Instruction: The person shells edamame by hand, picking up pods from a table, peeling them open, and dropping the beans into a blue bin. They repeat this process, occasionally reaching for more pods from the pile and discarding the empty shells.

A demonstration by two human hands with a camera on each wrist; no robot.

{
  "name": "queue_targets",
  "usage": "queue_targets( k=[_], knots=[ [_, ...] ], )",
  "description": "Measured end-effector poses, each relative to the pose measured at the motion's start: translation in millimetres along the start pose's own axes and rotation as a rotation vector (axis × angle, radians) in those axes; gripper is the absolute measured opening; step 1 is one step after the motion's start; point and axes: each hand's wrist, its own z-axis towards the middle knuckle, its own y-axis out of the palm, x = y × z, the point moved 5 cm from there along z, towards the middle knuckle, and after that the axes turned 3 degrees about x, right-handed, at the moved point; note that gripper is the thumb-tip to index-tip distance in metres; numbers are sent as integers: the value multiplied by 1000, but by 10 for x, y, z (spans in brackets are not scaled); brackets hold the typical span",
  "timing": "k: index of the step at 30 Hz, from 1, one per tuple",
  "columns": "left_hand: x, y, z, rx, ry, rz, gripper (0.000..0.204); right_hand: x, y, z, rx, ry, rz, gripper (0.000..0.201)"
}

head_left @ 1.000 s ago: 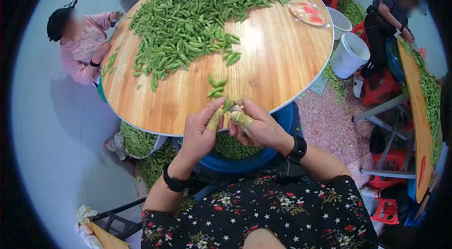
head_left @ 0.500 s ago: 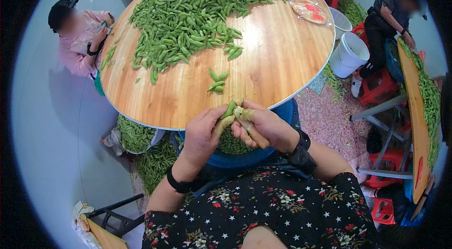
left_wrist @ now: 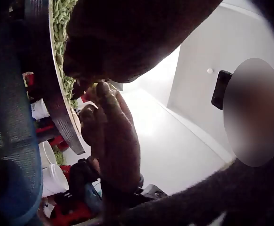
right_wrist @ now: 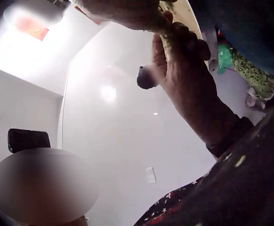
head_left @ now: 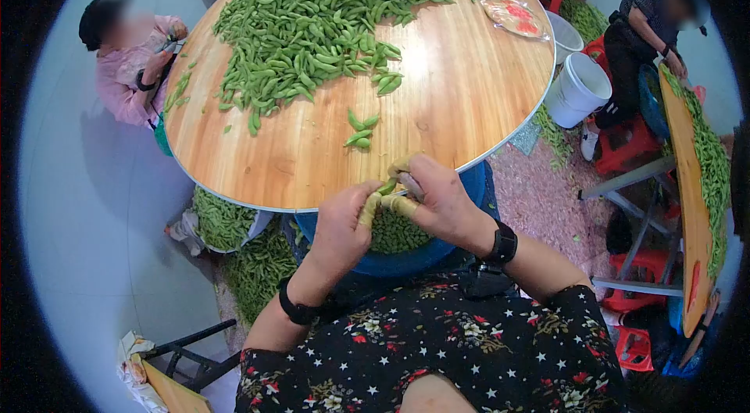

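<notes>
Over the near edge of the round wooden table (head_left: 469, 92), my left hand (head_left: 342, 219) pinches a green soybean pod (head_left: 387, 187) between thumb and fingers. My right hand (head_left: 447, 198) meets it from the other side, thumb and curled forefinger on the pod's right end. Yellowish coverings wrap the thumbs and the right forefinger. Below both hands stands a blue tub (head_left: 373, 263) holding shelled green beans (head_left: 398, 233). Just beyond the hands lie several loose pods (head_left: 359, 132). In the left wrist view the right hand (left_wrist: 111, 136) shows dark; its fingertips are partly hidden.
A large heap of pods (head_left: 328, 30) covers the far table. Near its right edge lies a clear packet (head_left: 516, 18). White buckets (head_left: 580, 89) stand beyond that edge. One person in pink (head_left: 129, 73) sits left, another (head_left: 644, 30) right. Pods fill a sack (head_left: 223, 221) lower left.
Both hands have drawn slightly nearer the body and the right hand has turned, its forefinger lifting over the pod. The person in pink has lowered their arms from the table.
</notes>
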Motion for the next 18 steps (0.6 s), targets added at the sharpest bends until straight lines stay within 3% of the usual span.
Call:
queue_targets(
  k=[2,9,15,18],
  knots=[
    [112,11,-32,-9,103,26,19,-42,18,21,-65,-110,-87,25],
    [331,-4,-110,-76,143,58,30,-51,132,-41,-141,-135,-77,19],
    [296,-65,-180,-135,71,1,27,3,175,-64,-194,-113,20,17],
    [237,-262,-287,-195,-2,115,25,2,214,-91,-289,-94,-17,17]
  ],
)
